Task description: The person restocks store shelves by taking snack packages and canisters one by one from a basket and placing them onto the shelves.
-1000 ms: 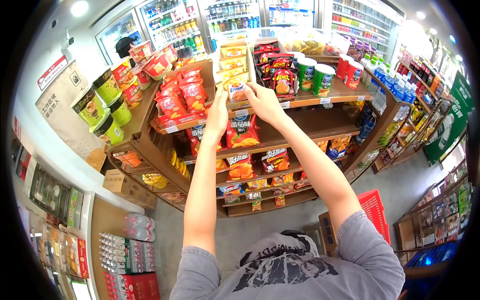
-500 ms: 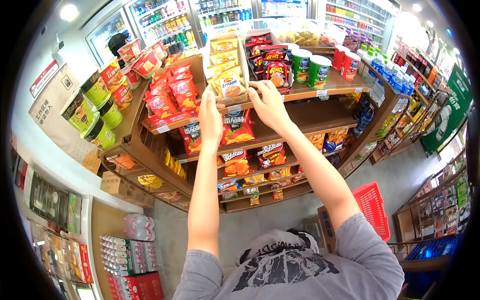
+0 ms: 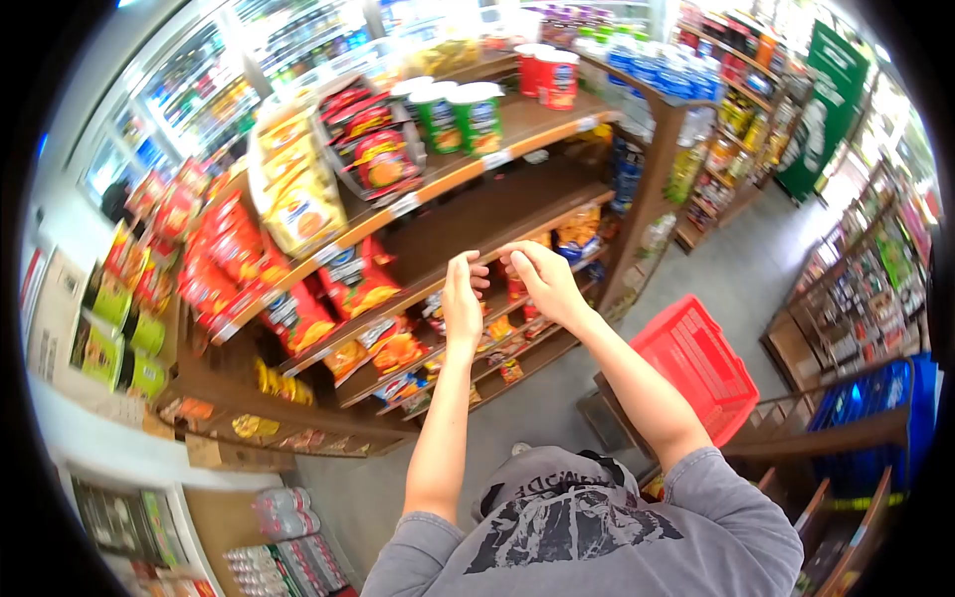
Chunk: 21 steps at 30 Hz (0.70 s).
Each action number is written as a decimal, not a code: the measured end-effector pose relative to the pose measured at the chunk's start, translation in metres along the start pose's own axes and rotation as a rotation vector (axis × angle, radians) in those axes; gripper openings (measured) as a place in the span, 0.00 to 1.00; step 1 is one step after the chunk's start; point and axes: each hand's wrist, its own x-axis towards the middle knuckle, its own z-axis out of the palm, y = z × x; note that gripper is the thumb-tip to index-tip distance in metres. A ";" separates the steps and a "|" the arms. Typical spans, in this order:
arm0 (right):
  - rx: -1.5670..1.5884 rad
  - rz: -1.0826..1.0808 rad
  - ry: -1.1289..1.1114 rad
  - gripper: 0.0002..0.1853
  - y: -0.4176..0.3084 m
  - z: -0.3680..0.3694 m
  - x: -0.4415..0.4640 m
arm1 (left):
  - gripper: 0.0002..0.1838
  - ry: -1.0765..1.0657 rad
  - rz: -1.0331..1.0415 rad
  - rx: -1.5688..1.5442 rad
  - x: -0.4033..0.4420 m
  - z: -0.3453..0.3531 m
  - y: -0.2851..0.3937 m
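My left hand [image 3: 465, 300] is raised in front of the shelf unit, fingers loosely curled and apart, with nothing in it. Close to its right, my right hand [image 3: 544, 281] also holds nothing, its bent fingers pointing towards the left one. Behind both hands is a brown shelf [image 3: 438, 239]. Up and to the left on the top tier stands a box of yellow snack packs [image 3: 298, 204], with black and red snack packs [image 3: 383, 159] beside it. Green canisters [image 3: 476, 121] stand further right. A red chip bag [image 3: 353, 284] lies on the tier below.
A red shopping basket [image 3: 696, 368] is at the right, above the grey floor. Green noodle cups [image 3: 139, 328] and red snack bags [image 3: 234, 254] are at the left. Packs of bottles [image 3: 284, 517] stand at the lower left. More shelving [image 3: 846, 269] lines the right side.
My hands have let go of the yellow snack box and drawn back, lower and to the right. The view has turned right, so the shelf appears further left, with some blur.
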 end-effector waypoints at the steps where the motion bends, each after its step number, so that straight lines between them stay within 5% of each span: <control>1: -0.028 0.034 0.034 0.14 0.005 -0.021 -0.010 | 0.23 -0.035 -0.021 0.004 -0.004 0.021 -0.008; 11: 0.002 0.311 0.436 0.18 0.045 -0.210 -0.139 | 0.26 -0.400 -0.174 -0.068 -0.062 0.201 -0.050; 21: -0.111 0.631 0.764 0.22 0.085 -0.320 -0.315 | 0.26 -0.736 -0.379 -0.041 -0.174 0.314 -0.118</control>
